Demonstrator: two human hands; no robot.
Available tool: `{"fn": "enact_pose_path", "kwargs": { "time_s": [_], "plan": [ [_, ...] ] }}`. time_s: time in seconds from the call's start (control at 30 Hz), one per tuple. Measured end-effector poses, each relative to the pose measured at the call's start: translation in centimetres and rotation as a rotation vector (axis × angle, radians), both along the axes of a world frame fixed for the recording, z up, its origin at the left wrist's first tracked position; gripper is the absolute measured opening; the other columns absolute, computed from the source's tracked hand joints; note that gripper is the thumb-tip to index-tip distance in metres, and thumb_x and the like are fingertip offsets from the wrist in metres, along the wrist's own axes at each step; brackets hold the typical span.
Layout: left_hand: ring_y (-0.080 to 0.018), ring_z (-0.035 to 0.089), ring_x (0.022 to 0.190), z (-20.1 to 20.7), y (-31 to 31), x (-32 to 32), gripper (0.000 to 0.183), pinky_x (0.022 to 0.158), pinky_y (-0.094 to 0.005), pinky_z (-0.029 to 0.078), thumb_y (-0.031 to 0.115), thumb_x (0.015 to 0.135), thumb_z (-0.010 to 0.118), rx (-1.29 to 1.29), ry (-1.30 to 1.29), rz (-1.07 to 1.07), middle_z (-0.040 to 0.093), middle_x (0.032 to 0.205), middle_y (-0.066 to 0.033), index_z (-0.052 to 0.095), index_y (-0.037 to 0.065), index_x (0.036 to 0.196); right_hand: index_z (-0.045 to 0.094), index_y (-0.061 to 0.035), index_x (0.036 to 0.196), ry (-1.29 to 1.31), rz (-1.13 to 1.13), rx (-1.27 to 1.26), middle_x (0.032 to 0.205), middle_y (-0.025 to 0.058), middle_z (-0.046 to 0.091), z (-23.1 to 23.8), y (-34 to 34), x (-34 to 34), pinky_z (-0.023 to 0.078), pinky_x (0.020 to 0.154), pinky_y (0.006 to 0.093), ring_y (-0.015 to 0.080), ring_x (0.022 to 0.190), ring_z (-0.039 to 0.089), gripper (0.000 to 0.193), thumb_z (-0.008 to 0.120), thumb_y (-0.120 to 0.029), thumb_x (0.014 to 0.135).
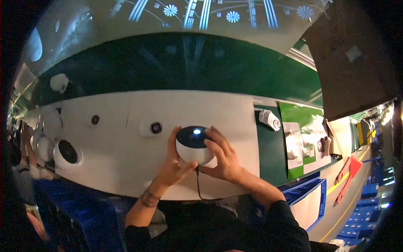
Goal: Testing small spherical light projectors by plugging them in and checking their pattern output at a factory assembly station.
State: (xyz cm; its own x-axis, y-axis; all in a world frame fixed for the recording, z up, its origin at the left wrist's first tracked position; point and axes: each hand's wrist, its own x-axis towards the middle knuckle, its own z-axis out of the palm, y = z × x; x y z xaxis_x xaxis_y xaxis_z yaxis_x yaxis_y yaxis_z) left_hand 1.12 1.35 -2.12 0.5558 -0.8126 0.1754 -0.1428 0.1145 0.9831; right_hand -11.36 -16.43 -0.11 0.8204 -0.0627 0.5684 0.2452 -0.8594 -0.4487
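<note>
A round white projector [194,154] with a dark glossy top and a bright lit lens stands at the front middle of the white work surface [121,164]. Around its left side curls my left hand [171,167], thumb at the lower front. My right hand [224,157] grips the other side, with fingers over the dark top's edge and the thumb low, near the cable. From the projector's near side a thin black cable [198,184] runs down to the table edge. Left of my hands lie a small white piece with a black lens ring [156,127] and a loose dark ring [95,120].
Similar round white units with dark faces [67,152] crowd the left end. A white cup-shaped piece [59,82] sits farther back on green. To the right are a white lens part [269,119], a green printed sheet [294,112], a blue bin [323,199] and hanging brown cardboard [357,80].
</note>
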Motion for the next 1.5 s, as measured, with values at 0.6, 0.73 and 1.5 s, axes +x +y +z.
{"fn": "enact_pose_path", "kwargs": {
  "time_s": [0.6, 0.73, 1.5],
  "plan": [
    [-0.0270, 0.057, 0.118, 3.0, -0.9, 3.1, 0.080, 0.095, -0.0364, 0.049, 0.049, 0.091, 0.071, 0.231, -0.016, 0.089, 0.054, 0.133, -0.0208, 0.040, -0.005, 0.142, 0.039, -0.0023, 0.145, 0.163, -0.069, 0.002, 0.145, 0.0223, 0.048, 3.3, -1.5, -0.1, 0.038, 0.112, 0.0548, 0.0415, 0.127, 0.053, 0.099, 0.078, -0.060, 0.075],
    [-0.0246, 0.060, 0.113, 2.0, -1.1, 6.4, 0.073, 0.093, -0.0342, 0.050, 0.048, 0.092, 0.070, 0.065, -0.211, 0.190, 0.058, 0.130, -0.0171, 0.045, -0.002, 0.140, 0.038, -0.0024, 0.146, 0.160, 0.007, 0.021, 0.148, 0.0222, 0.046, 3.7, -3.5, -1.5, 0.036, 0.113, 0.0516, 0.0407, 0.130, 0.050, 0.092, 0.078, -0.051, 0.079],
    [-0.0139, 0.060, 0.074, 1.1, 0.5, 8.3, 0.026, 0.065, -0.0277, 0.047, 0.021, 0.094, 0.071, 0.016, -0.531, 0.569, 0.069, 0.088, -0.0053, 0.066, 0.005, 0.114, 0.057, -0.0011, 0.124, -0.006, -0.079, 0.452, 0.115, 0.0152, 0.066, 2.4, -6.5, -2.3, 0.047, 0.096, 0.0425, 0.0314, 0.108, 0.063, 0.047, 0.069, -0.009, 0.080]
  ]
}}
